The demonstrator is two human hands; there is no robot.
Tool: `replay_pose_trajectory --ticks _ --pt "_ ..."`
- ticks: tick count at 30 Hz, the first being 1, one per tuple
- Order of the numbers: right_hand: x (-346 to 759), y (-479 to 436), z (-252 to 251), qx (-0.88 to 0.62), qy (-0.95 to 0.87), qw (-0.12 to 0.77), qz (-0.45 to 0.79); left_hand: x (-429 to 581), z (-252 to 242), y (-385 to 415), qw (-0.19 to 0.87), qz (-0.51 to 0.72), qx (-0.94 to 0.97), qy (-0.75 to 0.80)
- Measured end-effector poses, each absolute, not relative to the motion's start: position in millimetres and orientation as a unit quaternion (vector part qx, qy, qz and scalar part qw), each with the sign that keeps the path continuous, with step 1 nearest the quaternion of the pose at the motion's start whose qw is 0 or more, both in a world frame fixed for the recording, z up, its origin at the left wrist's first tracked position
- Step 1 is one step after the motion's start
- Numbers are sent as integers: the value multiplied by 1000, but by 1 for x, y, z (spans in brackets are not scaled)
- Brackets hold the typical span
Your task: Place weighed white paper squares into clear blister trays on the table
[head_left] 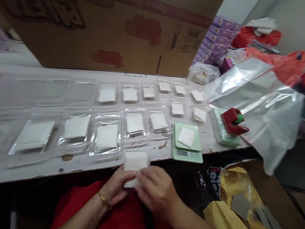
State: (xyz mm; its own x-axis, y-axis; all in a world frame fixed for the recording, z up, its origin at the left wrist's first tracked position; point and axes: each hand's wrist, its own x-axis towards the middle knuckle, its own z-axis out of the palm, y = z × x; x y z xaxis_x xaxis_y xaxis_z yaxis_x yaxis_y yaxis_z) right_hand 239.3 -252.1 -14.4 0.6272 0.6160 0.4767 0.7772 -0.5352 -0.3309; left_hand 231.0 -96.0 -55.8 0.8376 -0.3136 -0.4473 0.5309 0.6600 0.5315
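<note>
Both hands are on the same white pad (134, 163): the left hand (114, 187) is curled round it from below and the right hand (155, 191) pinches its right edge, just off the near edge of the table (3, 174). Right beyond sit rows of clear trays (105, 138) with white squares inside. To the right there's a green scale (186, 144), and further right a red clip thing (234, 121).

Your white bench (17, 172) runs left to right, its paint chipped along the front edge. Behind it a big printed cardboard box (97, 26) blocks your view. To your right, purple boxes (216, 40) are stacked against a pale wall (298, 17), beside red plastic bags (286, 65). The light is flat and even.
</note>
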Motion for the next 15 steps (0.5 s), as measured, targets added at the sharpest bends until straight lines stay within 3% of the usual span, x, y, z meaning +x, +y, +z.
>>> replay_pose_trajectory --ticks 4,15 --pt "258 -265 1 -869 -332 340 -137 224 -45 -101 888 -208 395 114" --pt "258 -254 3 -855 -371 341 -121 219 -35 -98 876 -181 444 50"
